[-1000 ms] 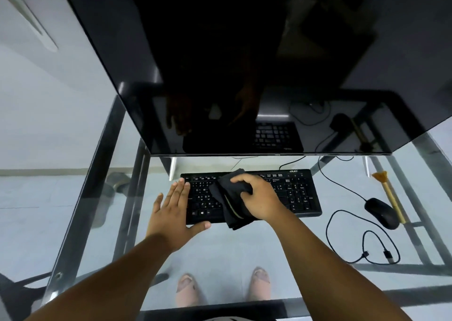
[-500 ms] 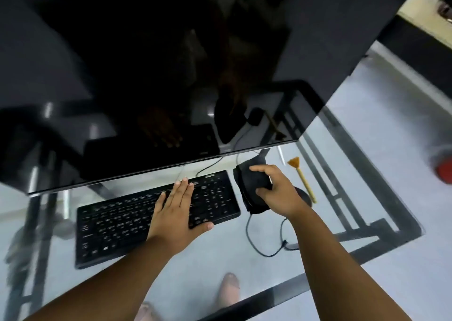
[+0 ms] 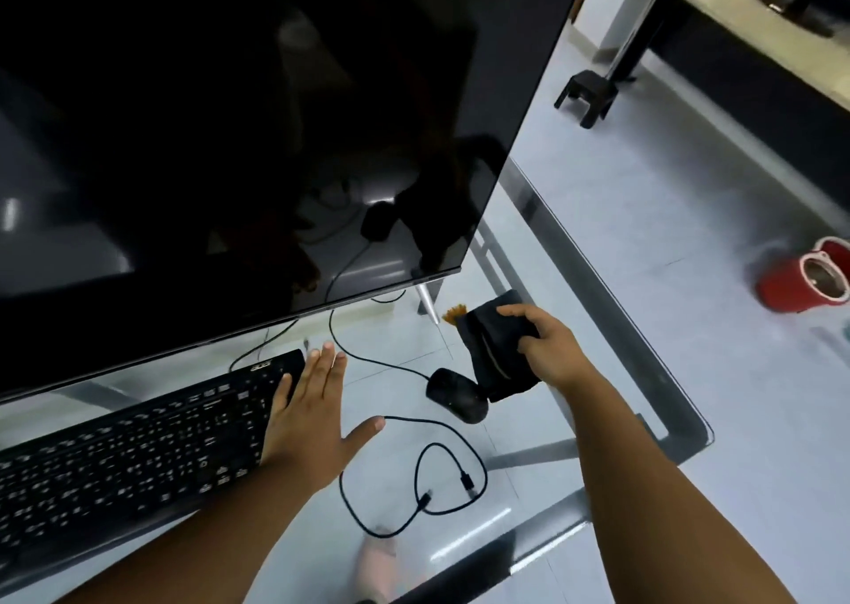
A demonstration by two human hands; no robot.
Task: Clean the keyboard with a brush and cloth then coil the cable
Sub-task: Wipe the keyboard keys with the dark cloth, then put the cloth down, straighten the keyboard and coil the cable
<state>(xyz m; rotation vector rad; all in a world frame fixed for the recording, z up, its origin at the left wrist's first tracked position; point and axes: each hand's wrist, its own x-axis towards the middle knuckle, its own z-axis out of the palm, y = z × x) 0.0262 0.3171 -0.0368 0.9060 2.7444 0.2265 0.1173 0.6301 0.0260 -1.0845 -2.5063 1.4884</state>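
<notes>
A black keyboard point(image 3: 129, 456) lies on the glass desk at the lower left. My left hand point(image 3: 313, 415) rests flat and open on the keyboard's right end, fingers spread. My right hand point(image 3: 547, 346) grips a dark cloth point(image 3: 492, 350) above the desk, right of the keyboard and just above a black mouse point(image 3: 455, 394). The brush point(image 3: 455, 314) shows only its orange bristles behind the cloth. A thin black cable point(image 3: 441, 470) lies in a loose loop on the glass between my arms, its plug end free.
A large dark monitor point(image 3: 230, 143) overhangs the back of the glass desk point(image 3: 644, 410), whose right edge runs close to my right hand. On the floor beyond stand red buckets point(image 3: 800, 281) and a small black stool point(image 3: 588, 93). My foot shows through the glass.
My right hand has carried the cloth off the keyboard to the right, over the mouse. My left hand has slid to the keyboard's right end. My view has swung right.
</notes>
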